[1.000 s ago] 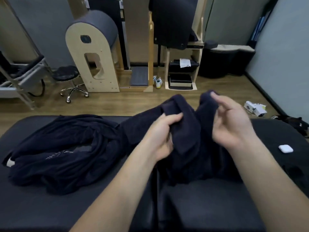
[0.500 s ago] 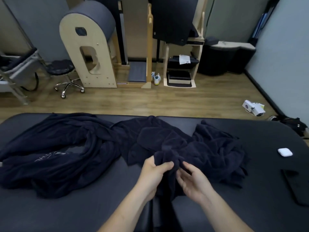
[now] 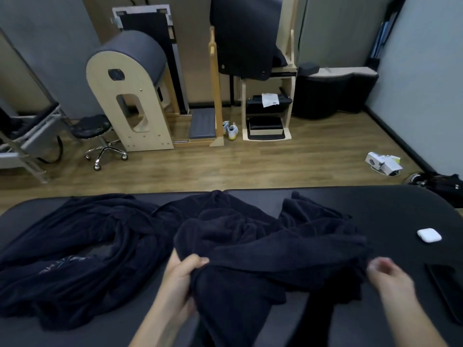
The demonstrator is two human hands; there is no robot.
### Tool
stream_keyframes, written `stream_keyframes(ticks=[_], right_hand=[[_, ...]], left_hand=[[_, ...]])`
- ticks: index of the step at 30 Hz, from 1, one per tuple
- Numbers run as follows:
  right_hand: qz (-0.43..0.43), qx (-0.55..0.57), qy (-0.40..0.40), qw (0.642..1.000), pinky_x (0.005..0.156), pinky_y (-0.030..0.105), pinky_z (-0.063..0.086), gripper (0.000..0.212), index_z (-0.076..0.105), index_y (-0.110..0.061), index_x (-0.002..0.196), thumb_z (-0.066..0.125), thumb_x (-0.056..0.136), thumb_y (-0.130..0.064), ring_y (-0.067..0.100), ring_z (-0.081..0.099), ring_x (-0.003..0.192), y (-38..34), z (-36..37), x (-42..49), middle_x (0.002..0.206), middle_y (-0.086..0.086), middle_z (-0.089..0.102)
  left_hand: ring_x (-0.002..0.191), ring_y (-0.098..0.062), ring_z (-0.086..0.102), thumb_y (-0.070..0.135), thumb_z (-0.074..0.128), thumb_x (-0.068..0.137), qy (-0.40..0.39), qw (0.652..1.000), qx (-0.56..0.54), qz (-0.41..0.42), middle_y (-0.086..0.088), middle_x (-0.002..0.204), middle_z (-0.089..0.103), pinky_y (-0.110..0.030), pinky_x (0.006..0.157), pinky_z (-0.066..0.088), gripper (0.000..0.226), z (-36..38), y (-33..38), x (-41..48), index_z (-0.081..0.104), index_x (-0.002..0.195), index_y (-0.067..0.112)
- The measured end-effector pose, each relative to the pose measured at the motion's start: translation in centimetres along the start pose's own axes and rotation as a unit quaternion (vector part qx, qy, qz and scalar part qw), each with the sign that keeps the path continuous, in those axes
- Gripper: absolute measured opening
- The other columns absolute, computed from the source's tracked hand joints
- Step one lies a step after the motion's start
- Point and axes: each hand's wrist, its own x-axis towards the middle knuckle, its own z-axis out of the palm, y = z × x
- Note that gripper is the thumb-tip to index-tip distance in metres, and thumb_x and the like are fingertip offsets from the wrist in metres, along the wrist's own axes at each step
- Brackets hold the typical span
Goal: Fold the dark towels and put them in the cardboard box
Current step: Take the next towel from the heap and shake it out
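A crumpled dark navy towel (image 3: pixel 270 249) lies across the middle of the black padded table (image 3: pixel 390 209). My left hand (image 3: pixel 181 279) grips its near left edge. My right hand (image 3: pixel 387 278) pinches the near right end, blurred by motion, so the edge is stretched between both hands. A second dark towel (image 3: pixel 75 249) with faint lettering sits bunched on the table's left side. No cardboard box shows in this view.
A white earbud case (image 3: pixel 429 235) and a black phone (image 3: pixel 448 290) lie at the table's right. Beyond the far edge is wooden floor with a rolling stool (image 3: pixel 96 136), wooden exercise equipment (image 3: pixel 130 96), shoes (image 3: pixel 230 130) and a small white box (image 3: pixel 383 163).
My hands dropped from chest height to the table with the towel, then moved apart along its near edge, the right hand sliding right.
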Motion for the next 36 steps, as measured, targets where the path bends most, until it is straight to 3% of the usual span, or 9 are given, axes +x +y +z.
stream_keyframes(ticks=[3, 6, 11, 16, 21, 26, 29, 32, 36], right_hand=[[-0.06, -0.011, -0.022, 0.998, 0.052, 0.011, 0.049, 0.063, 0.064, -0.025, 0.093, 0.076, 0.042, 0.01, 0.005, 0.06, 0.051, -3.5, 3.0, -1.3, 0.055, -0.004, 0.057], [0.017, -0.293, -0.101, 0.951, 0.048, 0.015, 0.052, 0.065, 0.066, -0.014, 0.069, 0.097, 0.012, -0.005, 0.008, 0.064, 0.05, 2.5, 4.6, -5.4, 0.059, -0.001, 0.064], [0.234, -0.6, -0.047, 0.763, 0.062, 0.037, 0.057, 0.044, 0.058, -0.005, 0.107, 0.059, 0.089, -0.045, 0.03, 0.07, 0.082, 16.1, -2.5, -8.4, 0.1, 0.017, 0.07], [0.153, -0.43, -0.011, 0.89, 0.066, 0.036, 0.05, 0.045, 0.053, -0.007, 0.125, 0.056, 0.096, -0.041, 0.021, 0.059, 0.081, 19.7, -3.1, -7.2, 0.098, 0.01, 0.059], [0.175, -0.428, -0.018, 0.886, 0.068, 0.036, 0.061, 0.047, 0.055, -0.002, 0.131, 0.062, 0.094, -0.032, 0.026, 0.063, 0.098, 17.2, -2.9, -6.4, 0.118, 0.016, 0.064], [0.111, -0.361, -0.033, 0.925, 0.083, 0.039, 0.057, 0.039, 0.058, -0.003, 0.13, 0.054, 0.099, -0.026, 0.028, 0.064, 0.098, 15.3, -2.3, -6.2, 0.103, 0.015, 0.072], [0.088, -0.328, -0.023, 0.94, 0.072, 0.043, 0.059, 0.04, 0.058, -0.004, 0.127, 0.056, 0.097, -0.029, 0.033, 0.068, 0.086, 12.7, -0.2, -5.7, 0.087, 0.018, 0.075], [0.036, -0.315, 0.021, 0.948, 0.088, 0.049, 0.045, 0.042, 0.059, -0.008, 0.129, 0.057, 0.095, -0.032, 0.037, 0.061, 0.103, 8.9, 2.4, -6.0, 0.114, 0.02, 0.066], [-0.077, -0.275, -0.007, 0.958, 0.095, 0.043, 0.046, 0.026, 0.063, -0.016, 0.108, 0.056, 0.095, -0.037, 0.031, 0.065, 0.098, 4.6, 7.6, -8.3, 0.123, 0.011, 0.064]], left_hand=[[0.067, -0.018, 0.068, -0.01, 0.046, 0.088, 0.044, 0.999, -0.024, 0.011, -0.006, 0.079, 0.07, -0.032, 0.059, 0.055, 0.031, -1.4, 1.6, 0.3, 0.061, 0.098, 0.016], [0.074, -0.022, 0.069, -0.01, 0.046, 0.089, 0.029, 0.999, 0.0, -0.013, -0.012, 0.092, 0.069, -0.033, 0.058, 0.058, 0.034, -0.1, 1.1, 1.2, 0.061, 0.107, 0.015], [0.091, -0.03, 0.07, -0.014, 0.047, 0.088, -0.017, 0.997, 0.029, -0.069, -0.018, 0.107, 0.072, -0.039, 0.073, 0.059, 0.055, 3.1, -2.3, 1.4, 0.056, 0.133, 0.016], [0.101, -0.038, 0.069, -0.009, 0.06, 0.061, -0.084, 0.985, 0.073, -0.135, -0.023, 0.117, 0.07, -0.041, 0.078, 0.057, 0.079, 3.4, -3.0, -0.3, 0.053, 0.136, 0.013], [0.116, -0.043, 0.062, -0.003, 0.065, 0.048, -0.204, 0.96, 0.098, -0.165, -0.024, 0.126, 0.066, -0.049, 0.1, 0.048, 0.09, 3.0, -2.5, -2.2, 0.056, 0.136, 0.015], [0.102, -0.037, 0.068, 0.001, 0.065, 0.044, -0.292, 0.939, 0.063, -0.173, -0.027, 0.12, 0.067, -0.038, 0.081, 0.058, 0.077, 2.4, -1.0, -3.1, 0.071, 0.12, 0.013], [0.098, -0.038, 0.07, -0.003, 0.064, 0.037, -0.269, 0.945, 0.078, -0.17, -0.026, 0.118, 0.068, -0.039, 0.072, 0.059, 0.085, 1.0, -1.0, -1.6, 0.07, 0.121, 0.013], [0.1, -0.032, 0.071, -0.006, 0.062, 0.044, -0.21, 0.956, 0.148, -0.143, -0.018, 0.118, 0.071, -0.038, 0.08, 0.055, 0.089, -0.9, -2.1, -0.1, 0.058, 0.131, 0.015], [0.108, -0.037, 0.068, 0.013, 0.068, 0.082, -0.067, 0.979, 0.077, -0.178, -0.022, 0.122, 0.069, -0.047, 0.096, 0.053, 0.049, -2.4, -4.4, 0.3, 0.062, 0.129, 0.002]])
